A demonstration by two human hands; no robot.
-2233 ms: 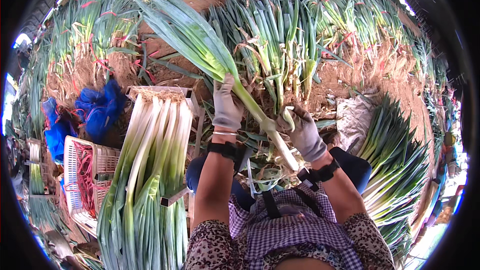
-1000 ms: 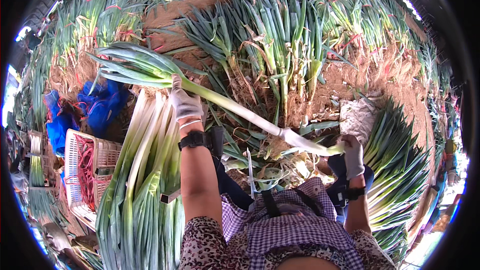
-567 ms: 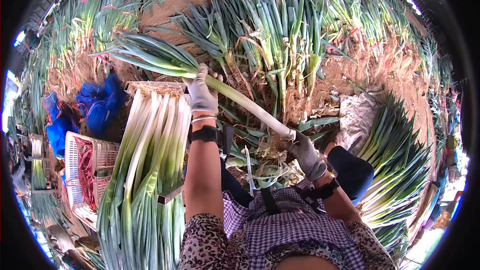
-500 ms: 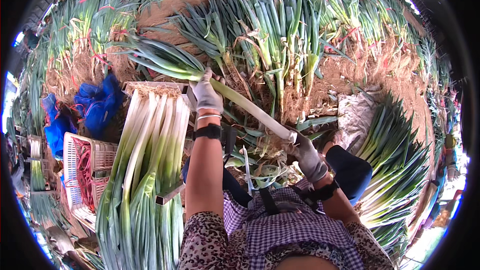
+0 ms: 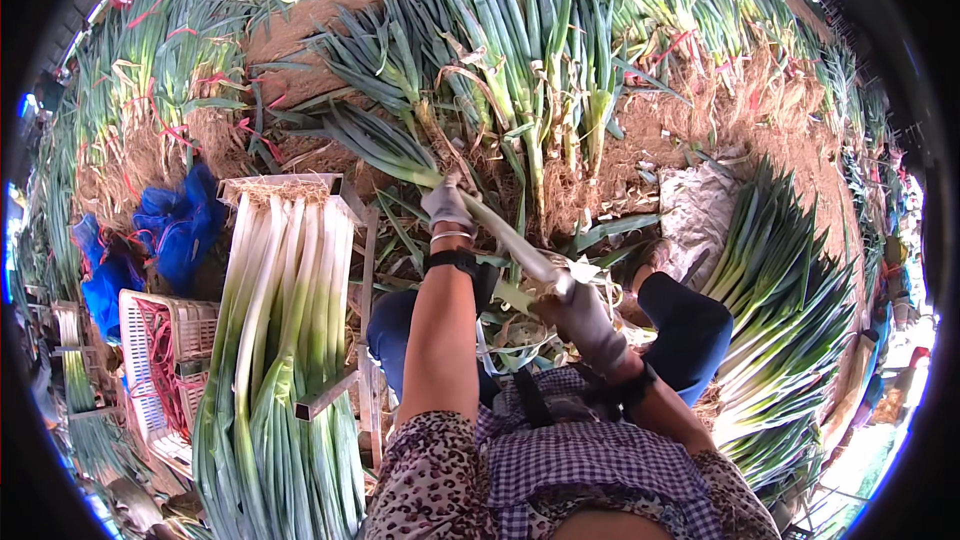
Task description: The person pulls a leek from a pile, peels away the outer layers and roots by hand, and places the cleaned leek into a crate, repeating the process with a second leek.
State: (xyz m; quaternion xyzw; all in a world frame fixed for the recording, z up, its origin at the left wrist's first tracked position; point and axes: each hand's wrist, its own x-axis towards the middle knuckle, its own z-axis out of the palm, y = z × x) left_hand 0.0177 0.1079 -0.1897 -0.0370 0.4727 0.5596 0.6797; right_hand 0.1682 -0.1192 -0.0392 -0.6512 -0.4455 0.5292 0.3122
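Note:
A long leek slants across in front of me, its green leaves at the upper left and its white end toward the lower right. My left hand, in a grey-white glove, is closed round the shaft just below the leaves. At the white end my right hand, in a darker grey glove, has its fingers closed on the leek's end and outer layers. A pale green strip of leaf hangs beside those fingers. Exactly what the right fingertips pinch is partly hidden.
Trimmed leeks lie on a metal frame at my left. Beyond stand a white basket with red ties and blue plastic bags. Untrimmed leeks stand ahead; a leek pile lies right. Peelings lie between my knees.
Both hands and the leek have come nearer to each other, the left hand moving right and down. Outer layers now stand away from the white end, and a strip hangs there.

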